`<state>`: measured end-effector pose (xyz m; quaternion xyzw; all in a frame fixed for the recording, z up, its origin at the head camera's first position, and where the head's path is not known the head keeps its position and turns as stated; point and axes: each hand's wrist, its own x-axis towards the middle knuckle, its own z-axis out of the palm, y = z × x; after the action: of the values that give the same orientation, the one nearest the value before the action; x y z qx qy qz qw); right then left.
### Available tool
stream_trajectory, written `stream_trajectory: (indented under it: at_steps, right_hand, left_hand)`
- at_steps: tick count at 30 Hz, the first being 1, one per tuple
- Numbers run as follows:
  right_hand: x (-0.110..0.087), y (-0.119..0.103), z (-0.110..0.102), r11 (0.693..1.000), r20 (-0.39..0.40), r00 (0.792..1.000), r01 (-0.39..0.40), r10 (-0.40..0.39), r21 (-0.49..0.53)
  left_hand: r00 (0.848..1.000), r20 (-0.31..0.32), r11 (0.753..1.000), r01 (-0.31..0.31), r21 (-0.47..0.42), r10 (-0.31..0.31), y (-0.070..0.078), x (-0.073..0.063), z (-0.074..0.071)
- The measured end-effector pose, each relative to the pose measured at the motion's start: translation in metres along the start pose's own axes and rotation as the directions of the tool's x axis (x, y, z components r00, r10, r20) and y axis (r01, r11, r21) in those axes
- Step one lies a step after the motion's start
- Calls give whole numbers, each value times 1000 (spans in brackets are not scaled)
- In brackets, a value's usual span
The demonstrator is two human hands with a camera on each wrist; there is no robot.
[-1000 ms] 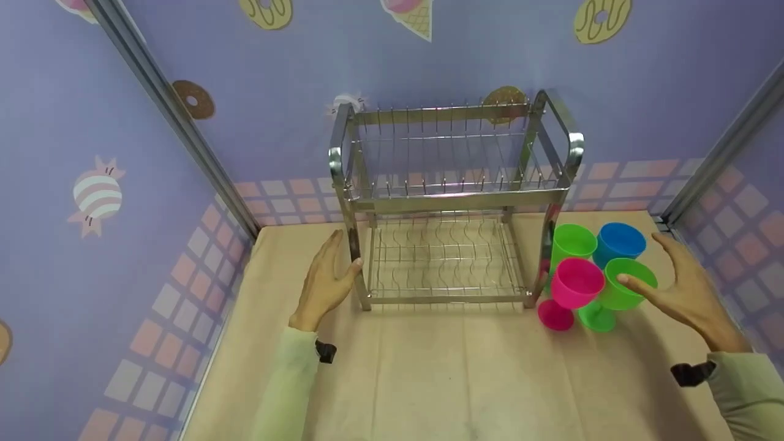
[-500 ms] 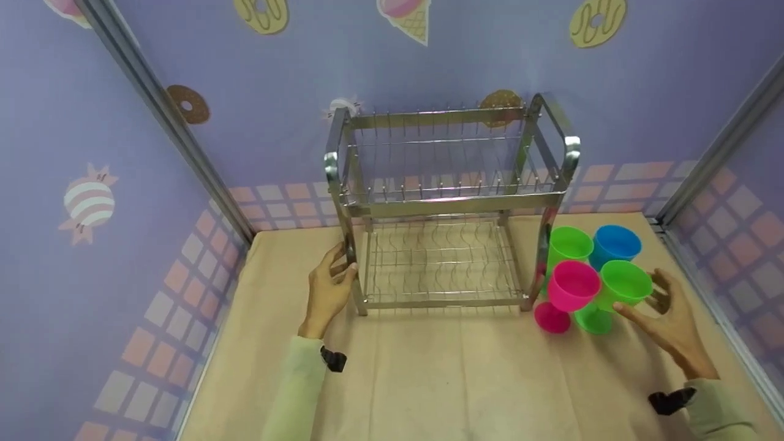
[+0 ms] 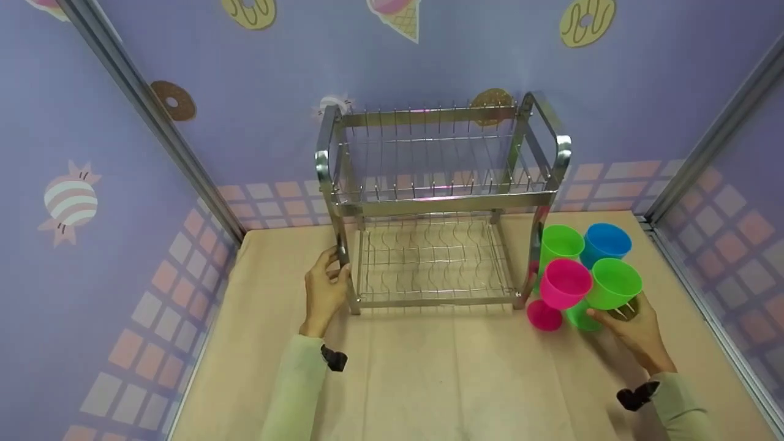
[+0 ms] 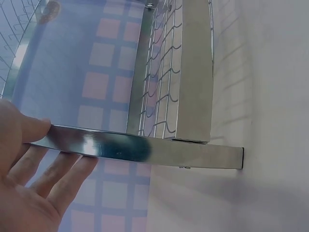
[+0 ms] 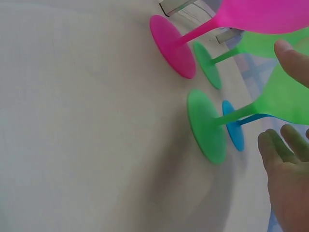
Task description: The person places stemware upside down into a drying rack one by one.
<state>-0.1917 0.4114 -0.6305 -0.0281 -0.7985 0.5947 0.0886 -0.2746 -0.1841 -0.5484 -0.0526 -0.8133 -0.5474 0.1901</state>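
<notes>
A two-tier metal dish rack (image 3: 453, 201) stands against the back wall. My left hand (image 3: 323, 297) holds its left front post (image 4: 111, 145), thumb on one side and fingers on the other. Several plastic goblets cluster at the rack's right. The front green goblet (image 3: 615, 283) is upright, with my right hand (image 3: 644, 334) around its right side below the rim. In the right wrist view the thumb (image 5: 293, 63) overlaps the green bowl, while the fingers (image 5: 277, 152) are spread beside it with a gap. A pink goblet (image 3: 566, 283) stands just to its left.
Behind stand a blue goblet (image 3: 606, 244) and another green goblet (image 3: 561, 240), close to the rack's right post. A cream cloth (image 3: 416, 373) covers the table. Patterned walls (image 3: 257, 122) enclose the back and both sides.
My left hand has closed from beside the rack onto its left post. My right hand has moved left and down to the front green goblet. The view has shifted slightly.
</notes>
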Motion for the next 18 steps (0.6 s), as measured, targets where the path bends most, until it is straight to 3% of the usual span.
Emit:
stream_trajectory:
  at_steps: [6, 18]
  right_hand:
    - [2, 2, 9, 1000, -60, 998, -5, 6, 24]
    - [6, -10, 5, 998, -107, 993, -54, 53, -9]
  left_hand:
    - [1000, -9, 1000, 15, -5, -15, 1, 0, 4]
    - [1000, -18, 1000, -10, 20, 10, 0, 0, 0]
